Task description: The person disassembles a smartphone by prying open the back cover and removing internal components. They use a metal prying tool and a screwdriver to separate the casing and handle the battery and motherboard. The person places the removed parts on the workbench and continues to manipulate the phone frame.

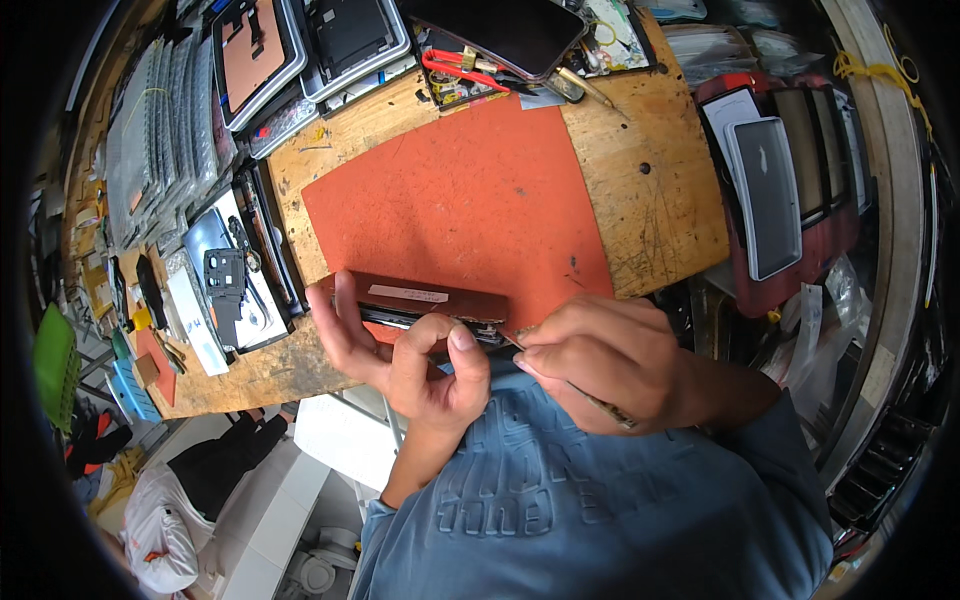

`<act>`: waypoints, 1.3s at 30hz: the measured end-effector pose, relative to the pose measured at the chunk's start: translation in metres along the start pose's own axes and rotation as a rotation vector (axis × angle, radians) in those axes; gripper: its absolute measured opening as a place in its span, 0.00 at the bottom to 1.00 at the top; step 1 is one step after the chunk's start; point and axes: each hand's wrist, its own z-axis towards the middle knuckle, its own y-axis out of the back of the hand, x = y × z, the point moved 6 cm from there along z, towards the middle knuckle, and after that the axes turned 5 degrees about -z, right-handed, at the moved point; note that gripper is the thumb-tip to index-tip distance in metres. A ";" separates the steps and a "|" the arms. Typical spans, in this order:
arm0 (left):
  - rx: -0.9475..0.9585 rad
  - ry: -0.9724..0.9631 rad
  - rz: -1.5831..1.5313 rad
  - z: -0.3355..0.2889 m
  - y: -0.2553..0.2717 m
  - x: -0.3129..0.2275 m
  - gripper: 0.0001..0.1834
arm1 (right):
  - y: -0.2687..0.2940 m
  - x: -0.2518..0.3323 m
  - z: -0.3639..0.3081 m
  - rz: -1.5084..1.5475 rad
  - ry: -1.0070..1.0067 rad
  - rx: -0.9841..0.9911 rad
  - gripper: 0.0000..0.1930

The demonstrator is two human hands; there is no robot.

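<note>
My left hand (425, 375) is closed around a dark brown phone (465, 303), held on edge above the near side of an orange-red mat (455, 200). A white label (408, 293) is stuck on the phone's back. Along the side facing me, the back panel stands slightly apart from the frame, with inner parts showing in the gap. Pinched in my right hand (625, 355) is a slim metal pick-like tool (600, 404). Its thin front end meets the phone's right corner, though my fingers partly hide it; the exact kind of tool cannot be made out.
A shallow box with phone parts (222, 270) sits left of the mat, and stacked bubble-wrap sleeves (165, 130) lie beyond it. At the back are a black phone (500, 32), red-handled pliers (465, 70) and a screwdriver (590, 88). A red case (780, 265) stands at right.
</note>
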 end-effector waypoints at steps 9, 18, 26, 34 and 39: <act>0.005 0.020 -0.026 0.001 -0.002 0.000 0.12 | -0.014 0.011 0.001 -0.220 0.075 0.212 0.07; 0.018 -0.006 -0.021 0.004 -0.003 -0.002 0.10 | -0.008 -0.004 0.000 -0.128 0.197 0.141 0.08; 0.014 -0.008 -0.008 0.003 0.000 -0.003 0.08 | -0.002 -0.010 0.009 -0.080 0.321 0.304 0.08; -0.001 -0.063 -0.011 0.001 0.001 -0.003 0.14 | -0.006 -0.001 0.013 -0.119 0.338 0.384 0.08; -0.007 -0.047 -0.019 0.002 -0.002 0.000 0.09 | 0.008 -0.016 0.013 0.041 0.053 0.174 0.09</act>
